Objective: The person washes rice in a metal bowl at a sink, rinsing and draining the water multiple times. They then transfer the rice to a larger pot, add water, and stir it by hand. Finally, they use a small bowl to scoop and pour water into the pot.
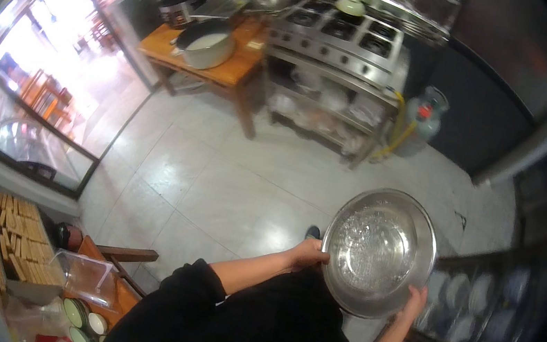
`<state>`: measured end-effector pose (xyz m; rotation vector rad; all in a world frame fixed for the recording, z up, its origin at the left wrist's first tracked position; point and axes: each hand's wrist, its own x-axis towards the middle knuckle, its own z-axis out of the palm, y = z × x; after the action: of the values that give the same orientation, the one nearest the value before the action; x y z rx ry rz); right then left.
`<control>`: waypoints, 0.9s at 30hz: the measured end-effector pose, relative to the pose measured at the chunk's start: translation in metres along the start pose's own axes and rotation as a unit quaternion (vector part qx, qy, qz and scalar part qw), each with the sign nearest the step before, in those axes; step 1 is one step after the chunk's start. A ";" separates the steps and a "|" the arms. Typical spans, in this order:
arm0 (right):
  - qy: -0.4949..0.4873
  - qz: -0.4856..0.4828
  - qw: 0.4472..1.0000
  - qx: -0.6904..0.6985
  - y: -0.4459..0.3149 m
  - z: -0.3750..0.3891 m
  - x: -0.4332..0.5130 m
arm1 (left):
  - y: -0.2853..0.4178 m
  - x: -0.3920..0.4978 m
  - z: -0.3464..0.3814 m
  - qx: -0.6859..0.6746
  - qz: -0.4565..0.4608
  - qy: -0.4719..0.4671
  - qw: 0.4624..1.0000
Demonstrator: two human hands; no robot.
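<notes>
Between my hands is a wide, round stainless steel basin [375, 251], held out over the tiled floor. Its inside faces up and shines, with what looks like wet droplets on the bottom. My left hand [310, 255] grips the rim on the left side, thumb over the edge. At the lower right, my right hand [412, 302] holds the rim too. The fingers beneath the basin are hidden. One dark shoe [313, 232] shows just left of the basin.
A gas stove [339, 38] stands ahead, a gas cylinder [424, 116] with a yellow hose at its right. A wooden table [238, 69] bears a large pot [206, 45]. Racked dishes [479, 294] are close on my right. Wooden blocks [27, 241] and green bowls [75, 312] sit lower left.
</notes>
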<state>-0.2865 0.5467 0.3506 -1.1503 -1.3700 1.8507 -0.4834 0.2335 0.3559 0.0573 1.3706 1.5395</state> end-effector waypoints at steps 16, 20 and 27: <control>-0.401 0.028 0.910 -0.103 0.008 0.679 0.160 | 0.253 -0.044 -0.390 -0.218 0.089 0.218 0.947; -0.421 0.000 0.895 -0.144 -0.025 0.793 0.149 | 0.290 -0.052 -0.462 -0.283 0.116 0.201 0.931; -0.427 -0.082 0.883 -0.175 -0.071 0.953 0.119 | 0.349 -0.046 -0.595 -0.320 0.142 0.133 0.927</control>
<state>-1.1833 0.2243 0.4859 -0.2844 -2.2692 2.1235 -1.0485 -0.1557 0.4378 -0.3864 1.0228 2.2434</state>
